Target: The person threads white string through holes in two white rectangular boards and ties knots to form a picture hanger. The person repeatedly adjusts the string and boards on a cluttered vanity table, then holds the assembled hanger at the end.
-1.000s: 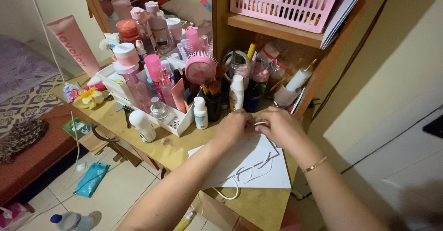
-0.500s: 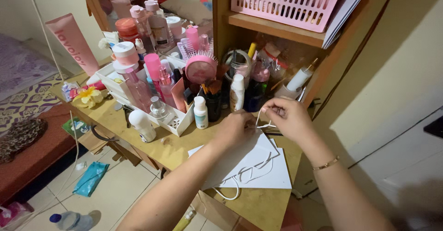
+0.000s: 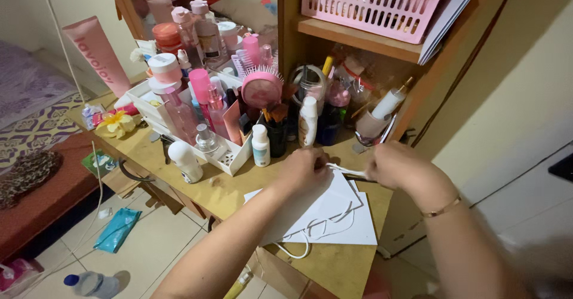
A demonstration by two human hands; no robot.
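We see our left hand [image 3: 303, 169] and right hand [image 3: 395, 166] each pinching 1 thin white strip [image 3: 346, 170] above white paper sheets [image 3: 352, 224].

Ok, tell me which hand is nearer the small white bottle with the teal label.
Left. The left hand sits just right of the small white bottle, nearly touching; the right hand is farther right, beyond the white strip.
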